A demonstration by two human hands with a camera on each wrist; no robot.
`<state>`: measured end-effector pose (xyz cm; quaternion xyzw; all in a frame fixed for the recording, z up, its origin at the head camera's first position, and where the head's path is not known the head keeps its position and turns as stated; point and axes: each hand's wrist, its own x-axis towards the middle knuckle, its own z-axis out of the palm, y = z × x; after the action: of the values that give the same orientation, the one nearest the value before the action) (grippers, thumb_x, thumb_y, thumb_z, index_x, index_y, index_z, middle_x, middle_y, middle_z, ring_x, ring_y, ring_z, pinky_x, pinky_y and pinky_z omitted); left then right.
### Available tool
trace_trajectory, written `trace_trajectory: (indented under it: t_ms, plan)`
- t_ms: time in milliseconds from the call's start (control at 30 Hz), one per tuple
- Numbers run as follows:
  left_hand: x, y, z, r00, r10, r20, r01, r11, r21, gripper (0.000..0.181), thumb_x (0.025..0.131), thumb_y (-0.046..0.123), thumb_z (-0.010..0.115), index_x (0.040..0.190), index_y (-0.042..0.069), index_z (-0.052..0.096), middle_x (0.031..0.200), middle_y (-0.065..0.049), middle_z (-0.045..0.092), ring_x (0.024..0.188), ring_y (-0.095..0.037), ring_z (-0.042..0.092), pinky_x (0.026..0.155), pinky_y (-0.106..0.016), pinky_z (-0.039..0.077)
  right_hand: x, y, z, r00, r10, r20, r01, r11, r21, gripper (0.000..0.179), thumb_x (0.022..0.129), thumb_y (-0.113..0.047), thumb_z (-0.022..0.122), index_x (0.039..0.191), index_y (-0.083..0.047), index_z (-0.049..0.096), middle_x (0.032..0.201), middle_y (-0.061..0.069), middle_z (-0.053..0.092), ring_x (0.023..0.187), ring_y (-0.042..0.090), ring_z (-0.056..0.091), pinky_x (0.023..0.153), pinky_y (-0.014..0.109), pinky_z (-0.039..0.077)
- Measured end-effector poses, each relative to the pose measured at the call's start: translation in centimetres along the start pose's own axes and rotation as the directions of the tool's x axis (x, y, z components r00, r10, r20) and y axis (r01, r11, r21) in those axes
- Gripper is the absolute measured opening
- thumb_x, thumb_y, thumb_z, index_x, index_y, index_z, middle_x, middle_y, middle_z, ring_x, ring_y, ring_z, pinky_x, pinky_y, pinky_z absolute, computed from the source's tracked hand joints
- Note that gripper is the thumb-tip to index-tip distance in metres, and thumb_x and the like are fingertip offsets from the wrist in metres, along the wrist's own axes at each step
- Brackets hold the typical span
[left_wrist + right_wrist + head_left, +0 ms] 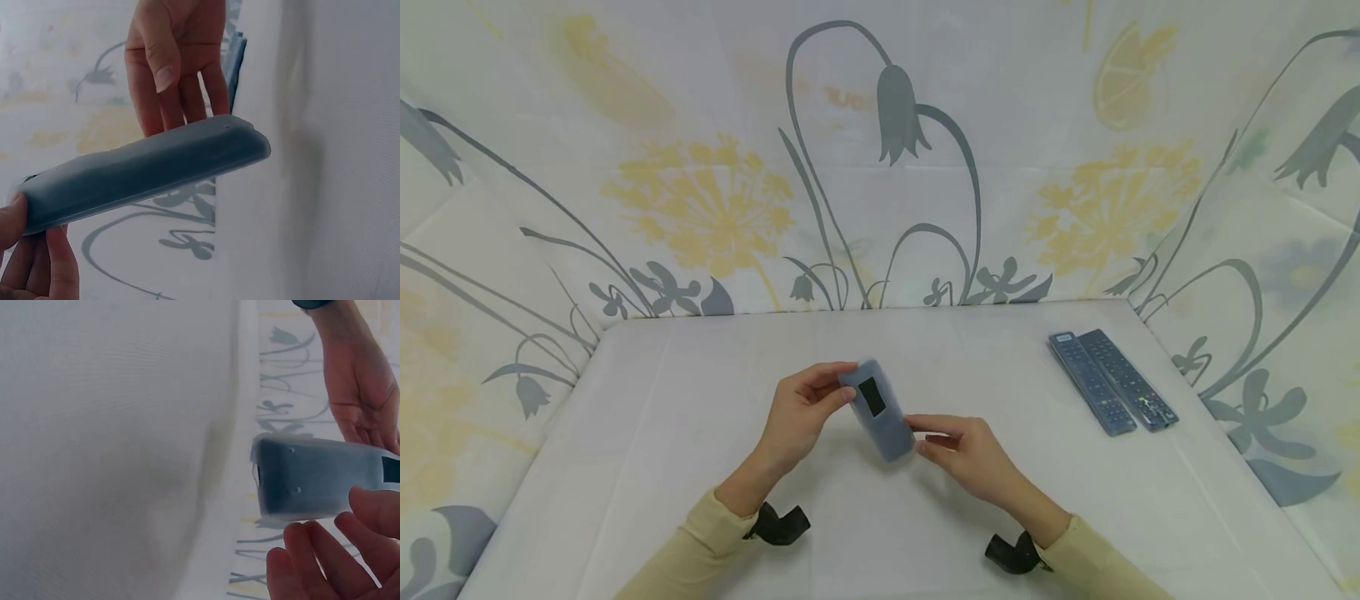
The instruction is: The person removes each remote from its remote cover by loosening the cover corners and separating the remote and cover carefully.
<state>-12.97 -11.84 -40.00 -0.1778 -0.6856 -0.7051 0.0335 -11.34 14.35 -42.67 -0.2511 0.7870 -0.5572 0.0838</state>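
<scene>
A blue remote control (885, 429), with a dark rectangular panel and what looks like a translucent cover, is held tilted above the table. My left hand (801, 414) pinches its upper left end between thumb and fingers, and the left wrist view shows that grip at the end of the remote (144, 165). At the lower right edge is my right hand (973, 458), its fingertips right at the side. In the left wrist view the right hand (181, 69) has its thumb lifted off the remote and its fingers fairly straight. Two small round marks show near the remote's end (319, 478).
Two long button-covered remotes lie side by side at the right of the white table (700, 450): a left one (1092, 383) and a right one (1127, 379). Flower-printed cloth (880, 233) rises behind the table and at both sides. Black wrist mounts (781, 527) hang below each sleeve.
</scene>
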Motion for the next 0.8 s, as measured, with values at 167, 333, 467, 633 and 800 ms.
trace_trajectory:
  t_ms: [167,333,467,633,800]
  plan:
    - [0.2,0.1,0.2,1.0,-0.006,0.014,0.006,1.0,0.006,0.033,0.09,-0.007,0.068,0.123,-0.008,0.064,0.116,-0.024,0.066,0.098,-0.015,0.067,0.087,-0.029,0.054,0.7,-0.6,0.0,0.995,-0.079,-0.066,0.074,0.995,-0.073,0.037,0.091,0.001,0.07,0.127,-0.002,0.066,0.124,0.011,0.068,0.116,0.029,0.063,0.091,0.041,0.053]
    - [0.4,0.0,0.3,1.0,0.007,0.03,-0.007,1.0,0.023,0.033,0.091,-0.007,0.066,0.124,-0.006,0.064,0.119,-0.022,0.066,0.102,-0.016,0.066,0.088,-0.029,0.053,1.7,-1.4,0.0,0.983,-0.147,-0.11,0.138,0.987,-0.083,0.042,0.091,-0.001,0.07,0.133,-0.004,0.063,0.124,0.009,0.068,0.113,0.026,0.065,0.09,0.04,0.054]
    - [0.6,-0.1,0.4,0.997,0.03,0.064,-0.031,0.999,0.018,0.032,0.093,-0.006,0.064,0.125,-0.006,0.063,0.124,-0.02,0.063,0.109,-0.018,0.064,0.092,-0.031,0.052,2.6,-2.2,0.1,0.964,-0.215,-0.153,0.203,0.975,-0.094,0.045,0.092,-0.001,0.069,0.136,-0.003,0.06,0.125,0.009,0.067,0.113,0.024,0.065,0.09,0.039,0.054]
    - [0.7,-0.1,0.7,0.996,0.038,0.085,-0.04,0.999,0.021,0.031,0.094,-0.004,0.063,0.125,-0.005,0.063,0.126,-0.019,0.062,0.112,-0.019,0.063,0.093,-0.031,0.051,3.4,-3.3,0.4,0.935,-0.285,-0.212,0.263,0.956,-0.127,0.049,0.089,0.007,0.07,0.136,0.002,0.058,0.128,0.013,0.065,0.111,0.028,0.065,0.088,0.039,0.055]
    - [0.7,-0.1,1.0,0.995,0.023,0.096,-0.024,1.0,0.005,0.031,0.095,-0.005,0.062,0.125,-0.006,0.062,0.125,-0.02,0.062,0.112,-0.019,0.062,0.094,-0.031,0.051,3.5,-5.7,0.6,0.908,-0.342,-0.243,0.319,0.939,-0.132,0.044,0.085,0.015,0.069,0.127,0.012,0.06,0.121,0.023,0.066,0.107,0.035,0.065,0.085,0.046,0.055]
